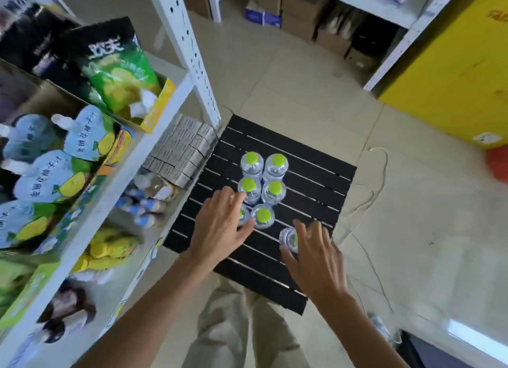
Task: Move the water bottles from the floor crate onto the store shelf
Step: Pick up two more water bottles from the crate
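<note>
Several clear water bottles with lime-green caps stand upright in a cluster on a black slatted crate on the floor. My left hand hovers over the cluster's near-left bottle, fingers spread, covering most of that bottle. My right hand reaches onto a separate bottle standing apart to the right, fingers curled around its top; whether the grip is closed is unclear. The white metal store shelf stands at the left.
The shelf holds green snack bags, drink pouches, small boxes and bottles on a lower level. A yellow box and another shelf stand at the right back. A thin cord lies on the tiled floor.
</note>
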A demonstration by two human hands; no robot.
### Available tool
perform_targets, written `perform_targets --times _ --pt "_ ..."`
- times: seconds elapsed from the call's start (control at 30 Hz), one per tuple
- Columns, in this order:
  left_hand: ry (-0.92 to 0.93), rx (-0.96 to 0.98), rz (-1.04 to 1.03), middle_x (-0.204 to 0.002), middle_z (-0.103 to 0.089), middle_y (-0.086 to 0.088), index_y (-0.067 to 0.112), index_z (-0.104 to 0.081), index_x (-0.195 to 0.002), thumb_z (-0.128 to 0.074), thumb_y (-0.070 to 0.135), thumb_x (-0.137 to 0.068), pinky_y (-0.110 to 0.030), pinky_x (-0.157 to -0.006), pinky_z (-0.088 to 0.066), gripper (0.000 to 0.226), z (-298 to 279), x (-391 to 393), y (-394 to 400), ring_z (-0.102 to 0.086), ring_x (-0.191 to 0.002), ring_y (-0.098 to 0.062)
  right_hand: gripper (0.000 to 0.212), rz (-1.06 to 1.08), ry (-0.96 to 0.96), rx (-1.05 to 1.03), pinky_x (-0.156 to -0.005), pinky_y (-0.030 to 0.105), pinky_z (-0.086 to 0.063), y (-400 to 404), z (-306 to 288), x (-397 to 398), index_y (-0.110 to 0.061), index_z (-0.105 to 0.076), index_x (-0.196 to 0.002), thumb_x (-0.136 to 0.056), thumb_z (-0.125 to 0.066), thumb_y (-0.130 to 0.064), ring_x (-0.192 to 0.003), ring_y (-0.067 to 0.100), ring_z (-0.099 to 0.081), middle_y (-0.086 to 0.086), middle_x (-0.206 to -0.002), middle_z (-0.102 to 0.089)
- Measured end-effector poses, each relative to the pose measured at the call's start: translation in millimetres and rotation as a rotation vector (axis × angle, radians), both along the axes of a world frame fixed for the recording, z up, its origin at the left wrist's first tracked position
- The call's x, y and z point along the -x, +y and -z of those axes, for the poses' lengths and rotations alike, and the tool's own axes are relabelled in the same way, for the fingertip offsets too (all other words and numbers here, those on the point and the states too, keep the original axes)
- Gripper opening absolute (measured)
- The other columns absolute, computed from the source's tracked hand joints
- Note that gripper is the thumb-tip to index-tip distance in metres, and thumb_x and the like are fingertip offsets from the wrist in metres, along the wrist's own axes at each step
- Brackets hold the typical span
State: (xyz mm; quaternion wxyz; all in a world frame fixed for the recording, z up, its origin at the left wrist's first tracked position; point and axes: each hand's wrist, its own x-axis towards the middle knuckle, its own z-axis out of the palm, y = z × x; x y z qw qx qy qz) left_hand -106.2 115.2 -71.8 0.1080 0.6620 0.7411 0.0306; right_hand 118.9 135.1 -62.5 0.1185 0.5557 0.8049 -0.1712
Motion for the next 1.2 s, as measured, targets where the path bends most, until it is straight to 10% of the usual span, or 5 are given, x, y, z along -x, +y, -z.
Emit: perform_targets --times 0.67,0.9,1.2 --pt "-0.045 -0.275 0.260 -0.089 -0.057 -0.003 0.015 -0.062 -0.099 -0.062 0.026 -0.096 -0.028 -0.044 -0.044 0.011 88 23 11 -0.060 -0.067 -0.018 0.049 -0.343 0.322 -0.475 -0.051 0.038 -0.053 32 105 35 -0.019 -0.071 -0.129 -0.104 -0.055 -0.058 -0.067 0.026 -0.063 0.002 -0.085 -0.065" --pt "0.006 -0.258 0.163 -0.077 -0.057 0.002 0.016 -0.061 -0.088 -0.060 0.029 -0.096 -0.023 -0.047 -0.025 0.015 89 25 16 -0.052 -0.051 -0.015 0.016 -0.355 0.311 -0.571 -0.045 0.034 -0.048 42 109 42 -0.020 -0.063 -0.090 -0.093 -0.065 -0.036 -0.057 0.025 -0.057 -0.001 -0.066 -0.056" --pt "0.072 -0.258 0.050 -0.062 -0.050 0.001 0.015 -0.057 -0.079 -0.068 0.028 -0.088 -0.024 -0.050 -0.021 0.019 90 25 23 -0.042 -0.044 -0.017 0.043 -0.160 0.261 -0.587 -0.044 0.032 -0.042 38 117 30 -0.020 -0.056 -0.070 -0.094 -0.066 -0.054 -0.052 0.026 -0.054 0.000 -0.055 -0.050"
